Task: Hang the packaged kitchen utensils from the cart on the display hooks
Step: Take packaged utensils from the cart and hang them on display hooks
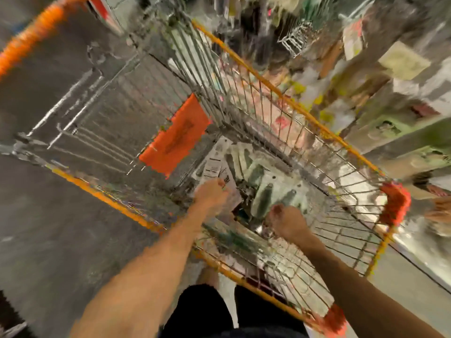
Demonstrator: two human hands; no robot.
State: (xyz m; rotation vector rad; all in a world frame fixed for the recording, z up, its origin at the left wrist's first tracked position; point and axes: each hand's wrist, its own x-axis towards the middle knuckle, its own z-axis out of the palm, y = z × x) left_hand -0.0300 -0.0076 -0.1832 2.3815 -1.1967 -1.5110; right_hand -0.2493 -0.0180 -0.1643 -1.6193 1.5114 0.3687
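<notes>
In the wire cart, a heap of packaged utensils lies unhung, so most work seems left; the left hand grips one pack's card, the right hand reaches among packs, its grip too blurred to tell

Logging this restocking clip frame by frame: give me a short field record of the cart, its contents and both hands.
view: head camera, heavily blurred
cart: wire, orange-trimmed, in the aisle
contents: packaged utensils lying in the basket
left hand: on a white package, grip unclear
right hand: over the packaged utensils, grip unclear
display: stocked, to the right of the cart
</notes>
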